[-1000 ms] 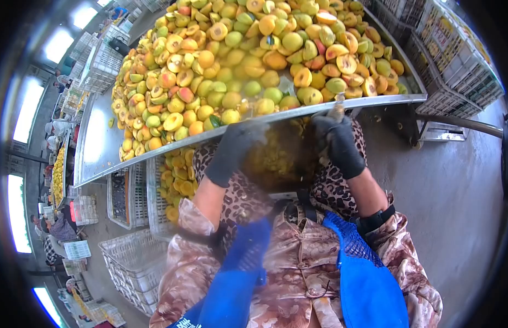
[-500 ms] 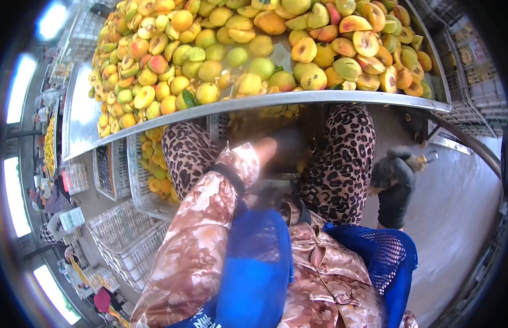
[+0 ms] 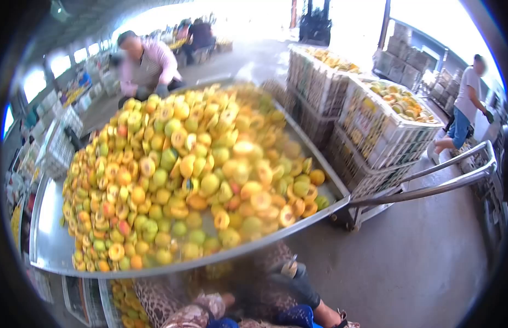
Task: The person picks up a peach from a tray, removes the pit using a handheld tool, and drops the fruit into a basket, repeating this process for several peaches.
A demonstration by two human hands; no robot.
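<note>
A dark glove covers my right hand (image 3: 292, 277), which is above my right knee, just below the metal table's front edge. Its fingers are wrapped round a short hand tool (image 3: 290, 266) with a pale handle and a metal end. My left hand (image 3: 247, 290) is also gloved and lies between my knees, under the table edge. Motion blur and shadow hide its fingers. In front of both hands, the metal table (image 3: 172, 270) bears a large heap of peaches (image 3: 155, 186), many of them cut in half, some halves with the pit showing.
Stacked white crates (image 3: 369, 126) full of peach halves stand beyond the table's right side, by a cart with a metal handle (image 3: 429, 188). A co-worker (image 3: 147, 63) bends at the far side. Another person (image 3: 466, 104) walks at right. A peach crate (image 3: 125, 303) sits by my left leg.
My view has tilted up from my lap to the whole table and hall. My right hand, with the tool, has come from beside my right leg to above my knee.
</note>
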